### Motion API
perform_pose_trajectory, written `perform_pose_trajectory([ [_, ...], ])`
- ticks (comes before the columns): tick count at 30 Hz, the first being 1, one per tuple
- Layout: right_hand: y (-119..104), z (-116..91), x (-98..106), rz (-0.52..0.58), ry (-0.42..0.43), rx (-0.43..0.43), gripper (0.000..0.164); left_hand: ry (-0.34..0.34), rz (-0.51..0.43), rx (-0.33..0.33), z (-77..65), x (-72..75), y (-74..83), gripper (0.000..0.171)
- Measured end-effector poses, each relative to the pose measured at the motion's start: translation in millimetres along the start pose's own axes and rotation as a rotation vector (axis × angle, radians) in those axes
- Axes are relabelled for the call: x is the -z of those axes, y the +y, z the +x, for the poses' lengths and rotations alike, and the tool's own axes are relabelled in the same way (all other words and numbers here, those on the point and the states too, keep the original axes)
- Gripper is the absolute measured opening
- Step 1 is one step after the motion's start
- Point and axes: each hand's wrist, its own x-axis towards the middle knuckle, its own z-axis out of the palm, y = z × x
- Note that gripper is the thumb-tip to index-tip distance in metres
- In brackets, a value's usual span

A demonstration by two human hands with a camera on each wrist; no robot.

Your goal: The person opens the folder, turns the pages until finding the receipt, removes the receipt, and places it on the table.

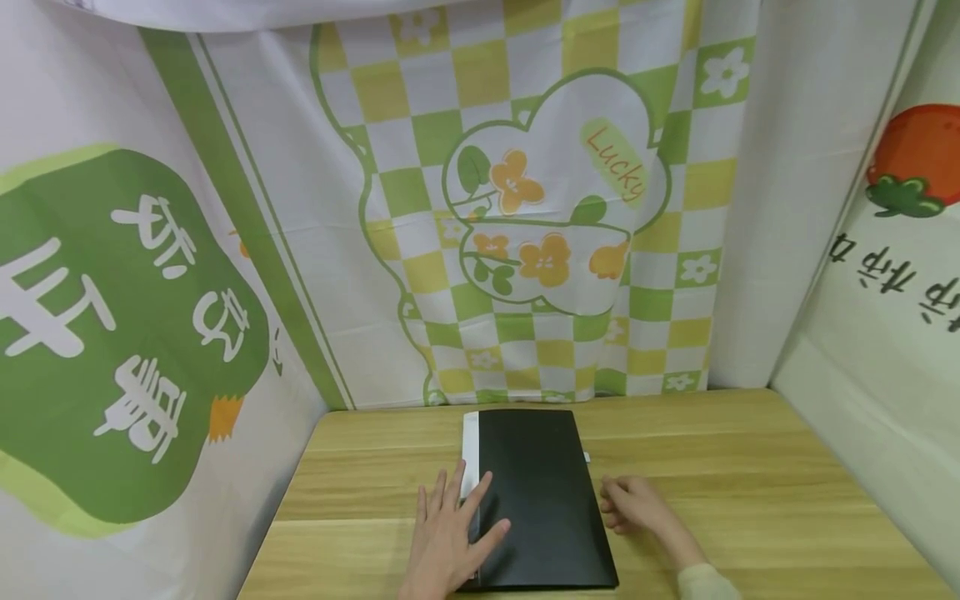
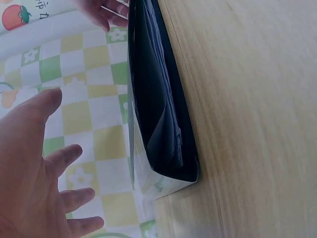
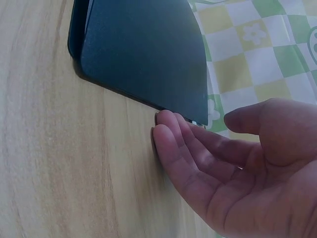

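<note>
A black folder (image 1: 536, 500) with a white spine (image 1: 470, 454) lies closed on the table. In the left wrist view its near end shows, with dark sheets or sleeves (image 2: 168, 109) inside. Over the spine side, my left hand (image 1: 448, 533) is spread with fingers straight; whether it touches the cover cannot be told. My right hand (image 1: 633, 504) lies low beside the folder's right edge, fingers loosely bent and holding nothing. In the right wrist view, the fingertips of that hand (image 3: 223, 168) are close to the cover's edge.
The wooden table (image 1: 360, 492) ends at a hanging checkered cloth (image 1: 517, 350) behind the folder. Printed cloth walls stand at the left (image 1: 97, 333) and right (image 1: 877, 375). A small white tab (image 1: 587, 457) sticks out from the folder's right side.
</note>
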Motion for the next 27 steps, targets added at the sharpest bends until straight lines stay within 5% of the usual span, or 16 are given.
perform_pose_trajectory([
  [14, -3.7, -3.5, 0.9, -0.024, -0.032, -0.033, 0.042, -0.010, -0.008, 0.016, -1.1, -0.4, -1.6, 0.073],
  [27, -1.4, -3.3, 9.8, 0.063, -0.097, -0.093, 0.045, -0.004, -0.038, 0.007, -2.6, -1.0, 1.6, 0.075],
])
